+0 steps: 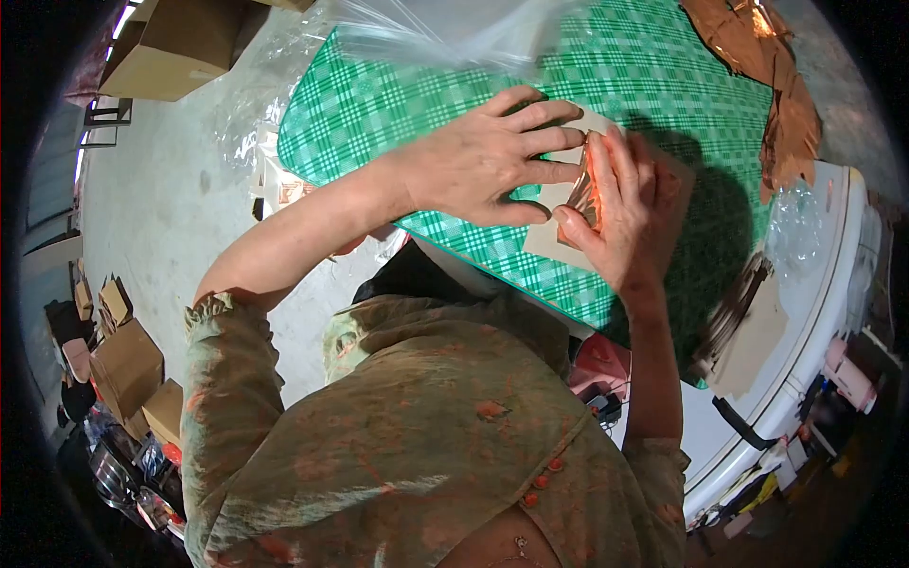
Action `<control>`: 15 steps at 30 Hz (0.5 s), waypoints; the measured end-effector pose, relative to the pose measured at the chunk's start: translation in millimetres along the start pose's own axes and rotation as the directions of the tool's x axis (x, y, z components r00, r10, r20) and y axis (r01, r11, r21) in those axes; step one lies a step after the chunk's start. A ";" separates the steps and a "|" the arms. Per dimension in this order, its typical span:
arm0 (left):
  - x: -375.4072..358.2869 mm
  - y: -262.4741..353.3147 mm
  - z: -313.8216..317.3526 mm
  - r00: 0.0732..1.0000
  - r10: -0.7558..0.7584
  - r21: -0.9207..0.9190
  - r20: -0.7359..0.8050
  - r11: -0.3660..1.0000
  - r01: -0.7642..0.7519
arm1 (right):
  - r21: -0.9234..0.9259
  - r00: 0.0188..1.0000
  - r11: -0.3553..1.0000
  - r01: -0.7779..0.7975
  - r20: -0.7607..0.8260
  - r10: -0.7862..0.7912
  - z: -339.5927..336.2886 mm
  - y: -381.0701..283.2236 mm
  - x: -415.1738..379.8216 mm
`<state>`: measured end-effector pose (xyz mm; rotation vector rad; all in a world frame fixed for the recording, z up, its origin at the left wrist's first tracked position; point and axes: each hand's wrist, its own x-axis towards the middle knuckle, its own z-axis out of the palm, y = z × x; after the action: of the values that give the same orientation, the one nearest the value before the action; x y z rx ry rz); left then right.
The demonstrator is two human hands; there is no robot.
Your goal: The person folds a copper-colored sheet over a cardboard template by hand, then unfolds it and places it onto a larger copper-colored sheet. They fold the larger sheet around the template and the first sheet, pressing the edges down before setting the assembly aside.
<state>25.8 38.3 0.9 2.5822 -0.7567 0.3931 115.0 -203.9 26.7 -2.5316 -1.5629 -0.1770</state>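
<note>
A pale card piece [551, 244] lies on the green checked tablecloth [379, 118]. On top of the card is a shiny copper-coloured foil piece [584, 201]. My left hand [502, 156] rests palm down with its fingers spread, their tips at the card and the left side of the foil. My right hand [625, 204] is at the foil's right side, thumb and fingers bent around it and touching it. Part of the foil and card is hidden under my hands.
Clear plastic sheets [445, 33] lie at the table's far side. Copper foil [791, 123] hangs over the far right edge. Brown strips [734, 317] and pale card [757, 346] sit at the right, on a white surface [819, 284]. Cardboard boxes [175, 57] stand at the left.
</note>
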 end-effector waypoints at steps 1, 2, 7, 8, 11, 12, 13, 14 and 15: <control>-0.4 0.3 0.6 1.000 -0.002 0.010 0.000 1.000 0.002 | -0.011 1.000 1.000 0.002 -0.004 -0.002 0.4 0.5 0.1; -0.4 0.2 1.7 1.000 -0.002 0.021 0.000 1.000 0.002 | -0.024 1.000 1.000 0.002 -0.010 -0.002 0.7 1.3 0.0; -2.0 3.7 1.9 1.000 0.015 0.065 0.013 0.998 -0.016 | 0.033 1.000 0.999 -0.009 -0.010 0.009 7.1 2.6 -1.3; -4.1 4.9 5.5 1.000 0.021 0.057 0.010 0.998 -0.021 | 0.041 1.000 0.999 -0.011 -0.009 0.011 7.6 2.6 -1.2; -6.5 6.9 5.1 0.999 0.025 0.036 0.026 0.999 -0.026 | 0.025 1.000 1.000 -0.011 0.011 0.010 6.9 2.0 -1.1; -6.7 7.6 4.3 0.999 0.025 0.028 0.035 0.999 -0.026 | 0.028 1.000 1.000 -0.009 0.003 0.008 7.4 2.2 -0.8; -7.0 8.6 4.1 0.999 0.031 0.020 0.043 0.999 -0.031 | 0.030 1.000 1.000 -0.007 -0.005 0.007 8.4 2.5 -0.6; -7.3 9.7 3.9 0.998 0.036 0.011 0.051 0.999 -0.036 | 0.033 1.000 0.999 -0.005 -0.013 0.006 8.9 2.7 -0.6; -7.9 11.0 3.4 0.997 0.041 0.003 0.060 0.999 -0.041 | 0.030 1.000 1.000 0.000 -0.017 0.001 8.8 3.0 -0.7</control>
<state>13.7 31.7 -1.6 2.5966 -0.8317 0.3314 117.5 -204.1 17.8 -2.5013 -1.5471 -0.1726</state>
